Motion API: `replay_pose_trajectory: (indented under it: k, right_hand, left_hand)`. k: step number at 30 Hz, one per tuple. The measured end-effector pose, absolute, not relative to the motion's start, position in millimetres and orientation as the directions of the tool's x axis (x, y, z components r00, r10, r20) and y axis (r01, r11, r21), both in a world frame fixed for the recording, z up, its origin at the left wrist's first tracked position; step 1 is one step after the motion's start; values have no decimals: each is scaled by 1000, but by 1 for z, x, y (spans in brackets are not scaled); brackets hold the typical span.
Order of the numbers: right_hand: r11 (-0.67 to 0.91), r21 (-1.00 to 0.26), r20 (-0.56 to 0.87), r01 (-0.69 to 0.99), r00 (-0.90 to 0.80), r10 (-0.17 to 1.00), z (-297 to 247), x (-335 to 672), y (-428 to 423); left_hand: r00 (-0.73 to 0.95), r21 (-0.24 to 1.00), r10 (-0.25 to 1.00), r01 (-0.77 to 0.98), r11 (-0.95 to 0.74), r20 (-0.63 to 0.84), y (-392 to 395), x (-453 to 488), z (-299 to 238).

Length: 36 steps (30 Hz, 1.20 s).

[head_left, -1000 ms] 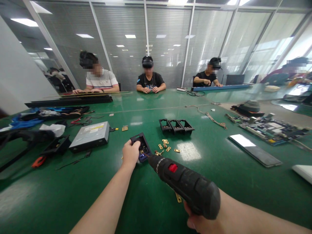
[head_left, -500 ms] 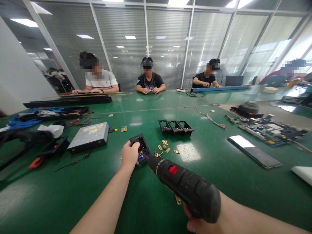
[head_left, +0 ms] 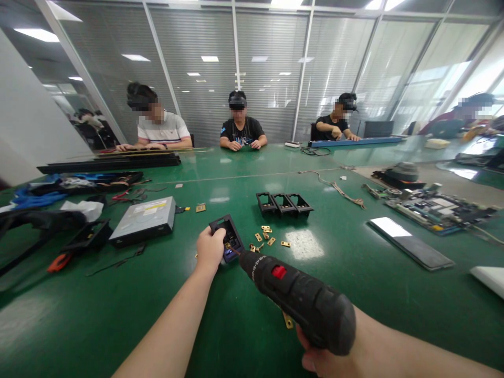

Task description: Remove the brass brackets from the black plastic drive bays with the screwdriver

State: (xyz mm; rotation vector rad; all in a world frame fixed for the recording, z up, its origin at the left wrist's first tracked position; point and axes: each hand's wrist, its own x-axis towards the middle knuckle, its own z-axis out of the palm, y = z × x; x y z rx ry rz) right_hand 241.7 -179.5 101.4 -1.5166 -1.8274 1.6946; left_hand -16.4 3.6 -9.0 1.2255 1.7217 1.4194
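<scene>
Head view: left hand has its grip clamped on a tilted black frame, on or just above the tabletop (can't tell which), probably so it won't twist. Right hand has the power driver grasped, bit angled into the frame. Loose brass plates lie near, maybe for easy reach.

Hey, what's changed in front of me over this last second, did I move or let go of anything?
No visible move of yours: your left hand still grips the black frame and your right hand the drill. Across the table, the middle co-worker's hands seem slightly farther apart. The loose brass plates stayed put.
</scene>
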Motion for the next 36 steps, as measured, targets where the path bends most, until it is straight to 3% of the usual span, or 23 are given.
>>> replay_pose_trajectory:
  k: [8,18,25,36]
  right_hand:
    - [-149,-878,-402,454,-535,743,61,265,-183]
    - [-123,-873,-401,471,-552,732,76,256,-182]
    - [38,-845,-323,534,-566,758,92,245,-180]
    - [-28,-874,-334,485,-558,760,77,260,-180]
  left_hand:
    - [-408,952,904,305,7,124,1,-14,-4]
    - [-405,957,905,290,-6,129,4,-15,-10]
    - [-407,963,905,271,-8,122,4,-15,-10]
    - [-406,956,904,294,-6,130,3,-13,-6]
